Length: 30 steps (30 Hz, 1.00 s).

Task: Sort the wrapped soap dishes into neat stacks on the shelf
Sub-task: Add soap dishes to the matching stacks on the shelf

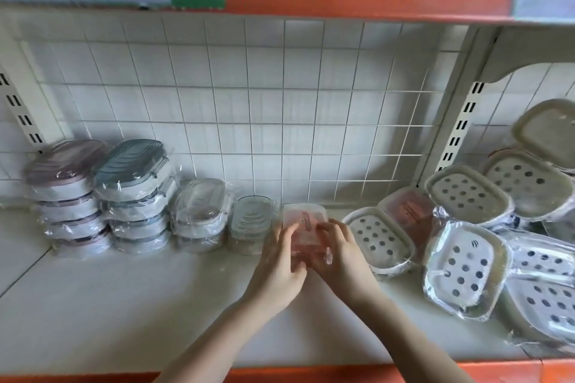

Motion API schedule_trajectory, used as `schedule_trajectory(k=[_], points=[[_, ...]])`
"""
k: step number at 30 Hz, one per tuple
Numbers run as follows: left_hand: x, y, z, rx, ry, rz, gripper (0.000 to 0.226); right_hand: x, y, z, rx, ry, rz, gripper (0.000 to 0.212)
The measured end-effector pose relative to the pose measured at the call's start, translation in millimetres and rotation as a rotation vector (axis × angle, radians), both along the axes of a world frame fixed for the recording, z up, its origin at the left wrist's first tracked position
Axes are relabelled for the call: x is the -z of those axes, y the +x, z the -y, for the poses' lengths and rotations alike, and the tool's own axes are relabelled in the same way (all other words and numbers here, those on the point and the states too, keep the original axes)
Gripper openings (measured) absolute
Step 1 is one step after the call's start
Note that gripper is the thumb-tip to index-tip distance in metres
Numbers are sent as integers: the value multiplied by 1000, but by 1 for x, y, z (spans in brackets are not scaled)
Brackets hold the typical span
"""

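Note:
Both my hands hold a wrapped pink soap dish (pixel 306 221) at the middle of the white shelf (pixel 124 305). My left hand (pixel 280 261) grips its left side and my right hand (pixel 337 253) grips its right side. To the left stand neat stacks of wrapped dishes: a pink-lidded stack (pixel 67 193), a grey-blue stack (pixel 135 193), a shorter clear-white stack (pixel 200 214) and a low stack (pixel 252 227) right beside the held dish. To the right lies a loose jumble of wrapped white perforated dishes (pixel 463 264), with another pink dish (pixel 407 211) among them.
A white wire grid (pixel 280 102) backs the shelf against a tiled wall. A slotted upright post (pixel 460 127) divides the bay at the right, where more dishes (pixel 529 183) lean. The shelf's orange front edge (pixel 311 371) runs along the bottom.

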State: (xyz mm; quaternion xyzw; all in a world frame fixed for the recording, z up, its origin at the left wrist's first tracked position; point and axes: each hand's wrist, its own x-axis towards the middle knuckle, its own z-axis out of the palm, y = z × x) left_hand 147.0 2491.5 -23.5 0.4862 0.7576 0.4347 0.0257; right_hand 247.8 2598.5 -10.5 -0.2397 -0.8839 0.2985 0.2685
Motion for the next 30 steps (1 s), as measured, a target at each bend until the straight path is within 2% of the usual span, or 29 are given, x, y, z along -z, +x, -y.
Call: schedule_trajectory(k=[3,7,10,13,15,17,20,22,25,27,30], points=[[3,2,-6,-27,5,-29,60,1,-6,-8,-20,13,24,46],[8,3,-10,-97,62,-163,57,6,-14,-12,-14,31,69,42],[7,7,-14,-204,97,-257,49,4,-22,-11,-6,229,70,41],[7,9,-17,-250,24,-339,45,3,-29,-13,27,408,97,41],[5,9,-19,-264,-38,-379,51,10,-36,-17,22,519,217,34],[3,11,-21,-280,-90,-413,52,17,-40,-21,30,534,327,34],[4,11,-25,-303,-134,-445,49,19,-40,-23,24,476,380,42],[2,12,-28,-309,-151,-467,49,11,-35,-21,7,470,317,47],[-2,17,-30,-307,-186,-475,61,-11,-12,-16,5,414,141,29],[-3,20,-35,-320,-193,-448,51,-23,9,-14,40,332,120,31],[-6,35,-47,-244,-123,-390,41,-31,43,-23,159,374,7,31]])
